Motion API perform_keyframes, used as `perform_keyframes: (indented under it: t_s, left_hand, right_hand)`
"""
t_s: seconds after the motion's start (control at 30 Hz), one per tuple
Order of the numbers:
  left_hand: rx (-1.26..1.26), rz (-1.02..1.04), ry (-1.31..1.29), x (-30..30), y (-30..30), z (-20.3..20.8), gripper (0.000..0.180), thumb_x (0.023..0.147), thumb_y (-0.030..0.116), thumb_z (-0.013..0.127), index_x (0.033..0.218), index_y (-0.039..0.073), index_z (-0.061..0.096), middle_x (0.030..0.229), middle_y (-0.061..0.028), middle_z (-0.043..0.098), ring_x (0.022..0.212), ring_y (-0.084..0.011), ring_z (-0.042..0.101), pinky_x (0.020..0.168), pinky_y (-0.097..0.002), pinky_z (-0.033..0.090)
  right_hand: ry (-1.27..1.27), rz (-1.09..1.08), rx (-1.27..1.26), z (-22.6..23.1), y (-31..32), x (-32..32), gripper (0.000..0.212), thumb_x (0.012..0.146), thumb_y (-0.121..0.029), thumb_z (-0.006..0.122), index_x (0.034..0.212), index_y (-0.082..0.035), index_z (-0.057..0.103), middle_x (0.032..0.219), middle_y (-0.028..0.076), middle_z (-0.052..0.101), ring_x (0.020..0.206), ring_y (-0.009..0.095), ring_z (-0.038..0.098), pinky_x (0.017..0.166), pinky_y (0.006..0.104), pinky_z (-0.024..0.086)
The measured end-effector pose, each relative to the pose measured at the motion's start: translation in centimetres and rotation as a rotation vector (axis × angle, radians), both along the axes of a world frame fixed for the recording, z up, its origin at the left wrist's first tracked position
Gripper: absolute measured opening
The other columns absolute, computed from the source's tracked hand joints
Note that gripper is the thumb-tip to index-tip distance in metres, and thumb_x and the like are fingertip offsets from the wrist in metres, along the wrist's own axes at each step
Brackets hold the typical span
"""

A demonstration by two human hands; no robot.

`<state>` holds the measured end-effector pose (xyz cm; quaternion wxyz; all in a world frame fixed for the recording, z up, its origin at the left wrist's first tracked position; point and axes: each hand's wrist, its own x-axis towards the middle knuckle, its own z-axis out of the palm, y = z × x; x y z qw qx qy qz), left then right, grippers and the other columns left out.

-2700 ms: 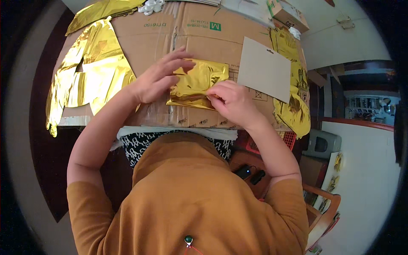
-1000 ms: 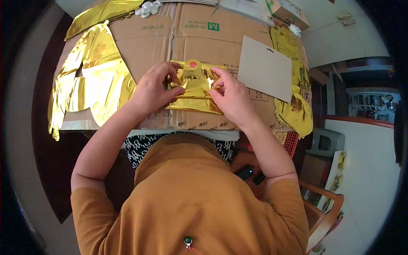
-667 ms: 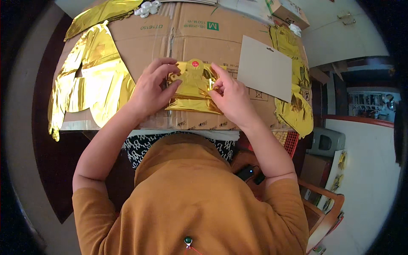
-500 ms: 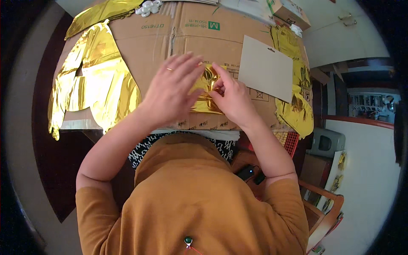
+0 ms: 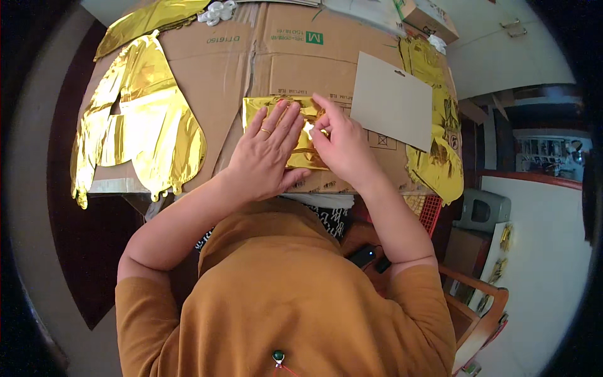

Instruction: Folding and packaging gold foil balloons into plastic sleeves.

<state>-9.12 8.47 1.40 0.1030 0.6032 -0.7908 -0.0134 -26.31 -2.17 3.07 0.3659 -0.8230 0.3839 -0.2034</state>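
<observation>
A gold foil balloon, folded into a flat rectangle (image 5: 252,108), lies on the cardboard near the table's front edge. My left hand (image 5: 267,147) rests flat across its left and middle part, palm down, fingers stretched out. At the right side of the foil is my right hand (image 5: 342,141). Its index finger is extended along the foil's far right corner, the thumb stands apart from it, and the other fingers curl beneath. A grey-white card sheet (image 5: 392,103) with a hanging slot lies to the right of my right hand.
Flat, uninflated gold foil balloons lie at the left (image 5: 166,119), along the right edge (image 5: 440,169) and at the far left corner (image 5: 147,25). Flattened cardboard (image 5: 220,69) covers the table. A small box (image 5: 427,19) stands at the far right; a white crumpled bundle (image 5: 217,12) lies at the back.
My left hand has come down and nearer to me, from a blurred sweep above the foil to lying flat on it. My right hand has stayed nearly in place.
</observation>
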Motion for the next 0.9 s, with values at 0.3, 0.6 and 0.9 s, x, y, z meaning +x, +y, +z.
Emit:
perform_keyframes:
  t_s: [0.3,0.6,0.9]
  left_hand:
    - [0.003,0.016,0.031,-0.2,0.7,-0.7,0.086,0.097,0.061,0.049,0.154,-0.003,0.038,0.163,-0.0199,0.032,0.155,-0.0361,0.023,0.124,-0.0534,0.020]
    - [0.019,0.007,0.023,-0.4,1.8,0.1,0.086,0.097,0.061,0.049,0.157,0.001,0.034,0.165,-0.0182,0.029,0.156,-0.0356,0.018,0.125,-0.0540,0.014]
    - [0.061,-0.016,0.070,0.0,1.8,-0.3,0.087,0.098,0.060,0.047,0.158,0.000,0.030,0.166,-0.0206,0.026,0.156,-0.0377,0.018,0.124,-0.0548,0.014]
  right_hand:
    - [0.017,0.051,-0.072,0.3,0.1,0.1,0.053,0.086,-0.002,0.067,0.137,-0.003,0.056,0.091,0.012,0.067,0.085,0.029,0.067,0.080,0.0397,0.054]
    - [0.014,0.103,-0.059,0.1,0.2,-0.2,0.052,0.084,0.000,0.068,0.135,-0.002,0.057,0.099,0.013,0.061,0.089,0.026,0.063,0.084,0.0373,0.053]
    - [-0.202,0.038,0.007,0.6,0.2,-1.3,0.046,0.084,0.002,0.070,0.129,-0.003,0.062,0.113,0.017,0.062,0.100,0.033,0.066,0.088,0.0404,0.055]
